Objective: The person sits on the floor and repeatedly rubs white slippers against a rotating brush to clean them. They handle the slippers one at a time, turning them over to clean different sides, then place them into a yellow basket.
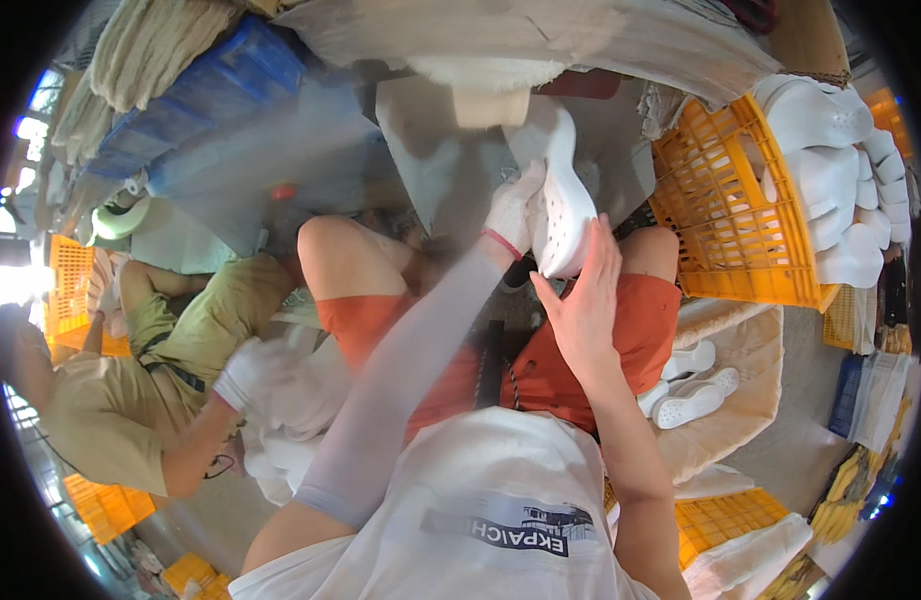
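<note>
A white clog [565, 215] with small holes in its upper stands tilted in front of my knees, its toe toward me. My left hand [515, 212], in a white knit glove with a red cuff, grips the clog along its left side. Bare, my right hand [585, 300] cups the toe, the thumb at the tip and the long fingers against the right side. Just beyond the heel end is a pale block [490, 105] under a fuzzy white round edge [485, 70], perhaps a buffing wheel. Whether the clog touches the block is unclear.
On the right, a yellow crate [735, 215] stands near stacked white clogs [825, 170]. More clogs [695, 395] lie on a cream cloth [745, 420] beside my right leg. To my left sits a co-worker [130, 400] with a blurred gloved hand. A blue bin [205, 95] stands at the far left.
</note>
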`<state>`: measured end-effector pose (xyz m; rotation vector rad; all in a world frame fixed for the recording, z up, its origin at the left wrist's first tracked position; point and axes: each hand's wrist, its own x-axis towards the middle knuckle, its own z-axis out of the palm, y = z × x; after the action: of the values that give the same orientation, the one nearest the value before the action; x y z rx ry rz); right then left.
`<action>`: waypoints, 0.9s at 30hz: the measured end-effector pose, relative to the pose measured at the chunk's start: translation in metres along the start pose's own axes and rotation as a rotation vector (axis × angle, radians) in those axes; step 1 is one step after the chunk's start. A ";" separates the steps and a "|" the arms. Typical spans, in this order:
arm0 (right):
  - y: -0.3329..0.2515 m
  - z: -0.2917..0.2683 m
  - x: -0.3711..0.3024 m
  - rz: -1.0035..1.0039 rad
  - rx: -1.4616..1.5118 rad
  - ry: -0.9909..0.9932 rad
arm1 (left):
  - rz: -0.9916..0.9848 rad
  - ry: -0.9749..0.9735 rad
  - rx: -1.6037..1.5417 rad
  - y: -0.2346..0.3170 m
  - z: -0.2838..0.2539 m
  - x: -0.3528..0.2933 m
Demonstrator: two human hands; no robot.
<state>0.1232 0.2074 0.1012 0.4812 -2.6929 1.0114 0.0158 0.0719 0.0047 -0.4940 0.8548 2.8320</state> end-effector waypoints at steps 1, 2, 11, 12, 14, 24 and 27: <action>0.005 -0.003 -0.004 -0.138 -0.216 -0.035 | 0.014 0.029 0.076 -0.001 -0.003 -0.001; 0.009 -0.003 -0.004 -0.230 -0.363 -0.044 | 0.026 0.033 0.552 -0.001 -0.008 0.002; -0.045 -0.010 0.059 -0.095 0.561 -0.142 | 0.488 0.546 1.695 0.064 -0.080 0.058; -0.054 -0.001 0.073 -0.008 0.460 -0.168 | 0.446 0.506 1.502 0.070 -0.070 0.058; -0.069 0.011 0.102 0.077 0.278 -0.181 | 0.173 0.365 0.567 0.081 -0.034 0.047; -0.049 0.000 0.073 0.003 0.248 -0.191 | 0.010 0.396 -0.138 0.078 0.029 -0.007; -0.014 0.046 0.102 0.037 0.162 -0.163 | 0.128 0.442 0.170 0.080 0.014 0.010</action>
<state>0.0305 0.1435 0.1079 0.5683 -2.7828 1.2596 -0.0153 0.0135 0.0532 -1.0999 1.2278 2.7662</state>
